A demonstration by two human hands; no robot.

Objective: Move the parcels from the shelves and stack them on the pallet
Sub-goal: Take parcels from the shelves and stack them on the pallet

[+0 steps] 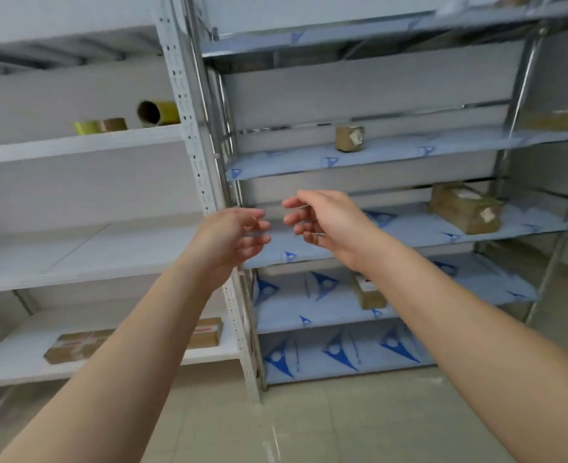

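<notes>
1. Two hands reach out with fingers loose, holding nothing: left hand (229, 238), right hand (322, 225).
2. Brown parcels sit on the metal shelves (409, 155): small parcel (349, 138) at 12 o'clock, big parcel (464, 208) at 3 o'clock.
3. Parcel labels are too blurry to read.
4. An arm hides part of the flat parcel (75, 345) at 8 o'clock.

Brown parcels (349, 138) on pale blue shelf liners (409, 152) printed with dark blue triangles; yellow and brown tape rolls (100, 126); white shelving (75, 145); beige floor (309, 422).

Left hand (232, 237) and right hand (322, 222) raised, fingers loosely curled, empty
</notes>
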